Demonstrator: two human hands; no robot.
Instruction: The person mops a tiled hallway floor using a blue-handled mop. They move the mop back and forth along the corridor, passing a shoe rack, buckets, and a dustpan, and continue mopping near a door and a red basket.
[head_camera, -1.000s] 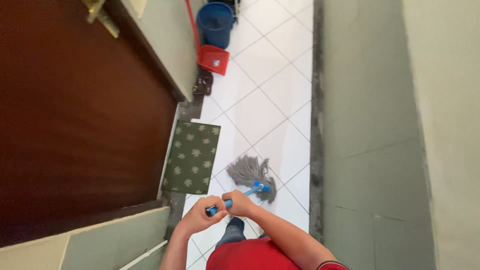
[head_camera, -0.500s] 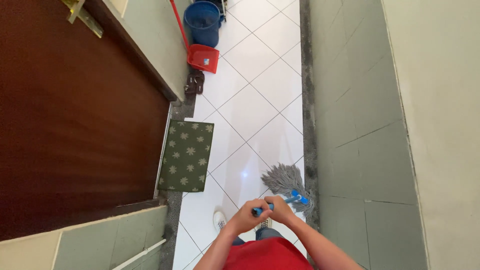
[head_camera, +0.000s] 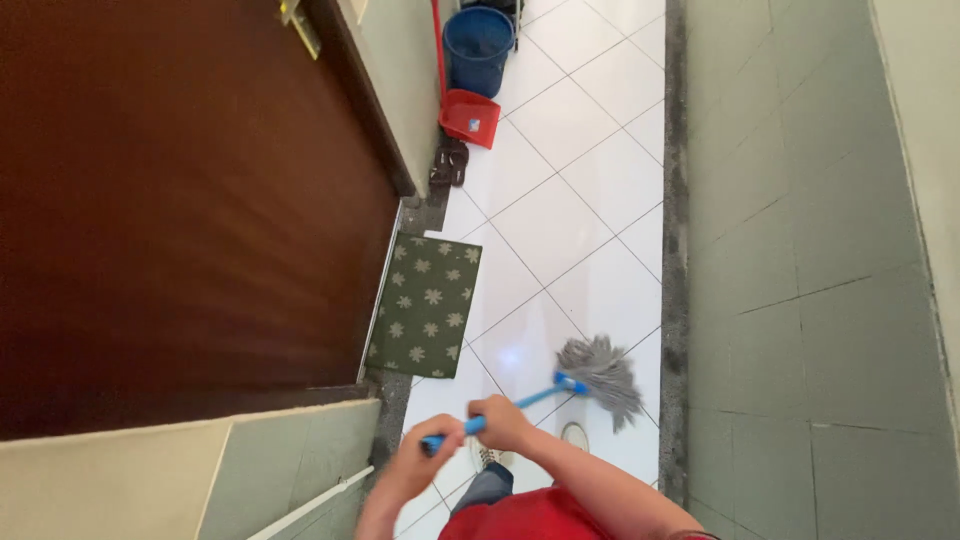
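Since half a second ago your mop head (head_camera: 602, 375) has slid from the foot of the right-hand wall out toward the middle of the tiles, and your view has swung so the door takes up more of the left side. Your left hand (head_camera: 425, 462) and right hand (head_camera: 500, 422) are both wrapped tight around the blue handle (head_camera: 500, 412), fingers curled shut on it, the right hand higher up the shaft at two o'clock from the left. Grey, stringy strands fan out from a blue clamp and lie flat on the floor (head_camera: 560, 215), at two o'clock from your hands and just beside your white shoe (head_camera: 574, 436).

White square tiles are laid on the diagonal with dark seams. At eleven o'clock from the mop lies a green doormat (head_camera: 425, 305) with pale flowers, against the brown wooden door (head_camera: 180, 200). Far up at twelve o'clock stand a red dustpan (head_camera: 472, 118) and a blue bucket (head_camera: 478, 48), with dark sandals (head_camera: 448, 168) near them. A grey-green tiled wall (head_camera: 800, 250) runs along the right.
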